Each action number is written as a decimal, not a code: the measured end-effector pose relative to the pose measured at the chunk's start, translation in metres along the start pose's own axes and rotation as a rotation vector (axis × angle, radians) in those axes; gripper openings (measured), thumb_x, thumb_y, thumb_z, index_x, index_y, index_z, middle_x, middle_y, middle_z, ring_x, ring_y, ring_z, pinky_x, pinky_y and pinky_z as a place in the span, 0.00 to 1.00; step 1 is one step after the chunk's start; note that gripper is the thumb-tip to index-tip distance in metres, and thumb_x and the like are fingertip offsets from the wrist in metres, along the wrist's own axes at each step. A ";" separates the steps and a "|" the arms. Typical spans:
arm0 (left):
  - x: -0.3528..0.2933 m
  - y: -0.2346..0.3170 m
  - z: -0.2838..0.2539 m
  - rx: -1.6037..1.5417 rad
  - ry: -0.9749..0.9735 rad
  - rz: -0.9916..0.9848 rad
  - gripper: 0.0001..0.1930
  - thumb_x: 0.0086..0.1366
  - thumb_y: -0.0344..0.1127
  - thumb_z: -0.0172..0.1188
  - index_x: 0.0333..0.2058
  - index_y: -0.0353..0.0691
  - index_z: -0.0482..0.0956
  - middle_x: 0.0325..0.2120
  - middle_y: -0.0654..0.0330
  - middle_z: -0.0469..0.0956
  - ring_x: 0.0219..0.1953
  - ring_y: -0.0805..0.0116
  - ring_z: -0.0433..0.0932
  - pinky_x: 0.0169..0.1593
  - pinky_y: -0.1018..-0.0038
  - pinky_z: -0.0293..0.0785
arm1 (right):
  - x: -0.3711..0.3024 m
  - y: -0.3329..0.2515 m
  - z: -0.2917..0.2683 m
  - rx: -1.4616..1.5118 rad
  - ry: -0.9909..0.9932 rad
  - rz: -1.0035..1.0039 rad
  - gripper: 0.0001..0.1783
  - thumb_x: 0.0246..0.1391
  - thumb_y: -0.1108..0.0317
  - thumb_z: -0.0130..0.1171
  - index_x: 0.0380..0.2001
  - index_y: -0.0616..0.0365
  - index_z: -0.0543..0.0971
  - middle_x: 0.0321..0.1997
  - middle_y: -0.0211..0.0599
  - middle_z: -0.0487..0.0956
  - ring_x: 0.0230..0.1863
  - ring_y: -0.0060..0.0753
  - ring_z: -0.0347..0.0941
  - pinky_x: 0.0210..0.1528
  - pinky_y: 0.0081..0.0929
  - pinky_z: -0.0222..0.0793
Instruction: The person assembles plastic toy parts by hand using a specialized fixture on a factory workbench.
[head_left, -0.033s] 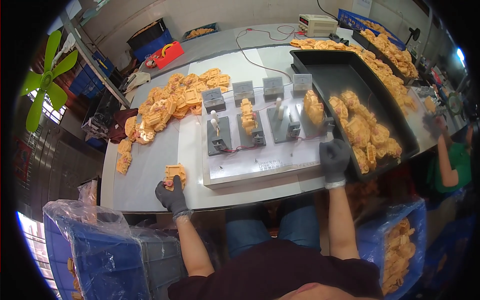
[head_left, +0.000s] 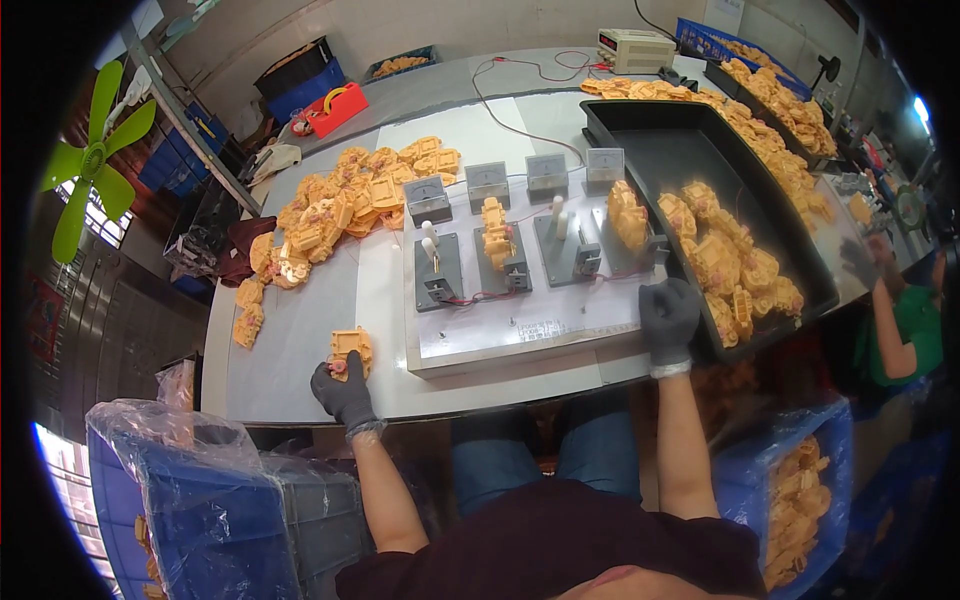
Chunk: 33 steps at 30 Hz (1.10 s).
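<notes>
Both my hands wear dark grey gloves. My left hand (head_left: pixel 345 395) is closed on a yellow plastic housing (head_left: pixel 352 347) at the front left of the table. A small pinkish part shows on it beside my thumb. My right hand (head_left: pixel 670 318), fingers curled, rests at the front right corner of a test fixture (head_left: pixel 470 345); whatever its fingers grip is hidden. Four-sided panel meters (head_left: pixel 429 199) stand along the fixture's back. One yellow housing (head_left: pixel 496 235) sits upright in a middle station, another housing (head_left: pixel 628 215) in the rightmost station. The other stations show white pins and small black clamps.
Yellow housings lie heaped (head_left: pixel 340 205) at the back left. A black tray (head_left: pixel 640 130) right of the fixture holds several more. Behind stand a power supply (head_left: pixel 636 50) and a red box (head_left: pixel 338 108). Blue bins (head_left: pixel 210 520) flank me. A co-worker's hand (head_left: pixel 875 262) is at far right.
My two hands and the housings near them stay where they were. At far right, the co-worker's gloved hand has shifted slightly.
</notes>
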<state>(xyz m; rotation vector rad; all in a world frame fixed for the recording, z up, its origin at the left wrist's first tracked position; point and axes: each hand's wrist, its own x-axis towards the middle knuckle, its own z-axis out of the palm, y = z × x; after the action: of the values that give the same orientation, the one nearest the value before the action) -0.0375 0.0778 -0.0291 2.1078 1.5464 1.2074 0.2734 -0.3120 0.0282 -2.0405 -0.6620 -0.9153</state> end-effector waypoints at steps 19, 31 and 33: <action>0.001 -0.011 0.004 -0.098 -0.008 -0.081 0.29 0.49 0.51 0.70 0.40 0.32 0.72 0.39 0.49 0.74 0.43 0.52 0.73 0.47 0.62 0.71 | -0.001 0.001 0.001 -0.015 -0.007 0.010 0.07 0.37 0.68 0.68 0.17 0.55 0.79 0.24 0.34 0.74 0.29 0.42 0.69 0.33 0.38 0.64; -0.029 0.036 -0.014 -1.201 -0.034 -0.213 0.23 0.59 0.40 0.65 0.48 0.39 0.67 0.43 0.62 0.70 0.44 0.71 0.70 0.50 0.73 0.68 | 0.001 -0.001 -0.004 -0.013 -0.034 -0.013 0.07 0.37 0.69 0.68 0.17 0.55 0.79 0.24 0.34 0.74 0.29 0.42 0.70 0.33 0.38 0.65; -0.043 0.081 -0.021 -1.354 -0.195 -0.121 0.28 0.56 0.35 0.68 0.52 0.38 0.65 0.46 0.60 0.70 0.48 0.67 0.71 0.53 0.71 0.69 | 0.001 0.001 -0.006 -0.012 -0.068 -0.008 0.07 0.37 0.68 0.68 0.18 0.55 0.79 0.25 0.34 0.74 0.30 0.43 0.70 0.34 0.38 0.66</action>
<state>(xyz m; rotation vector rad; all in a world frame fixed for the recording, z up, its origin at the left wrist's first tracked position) -0.0028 0.0023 0.0147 1.1177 0.4144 1.3339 0.2726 -0.3169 0.0311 -2.0891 -0.7033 -0.8598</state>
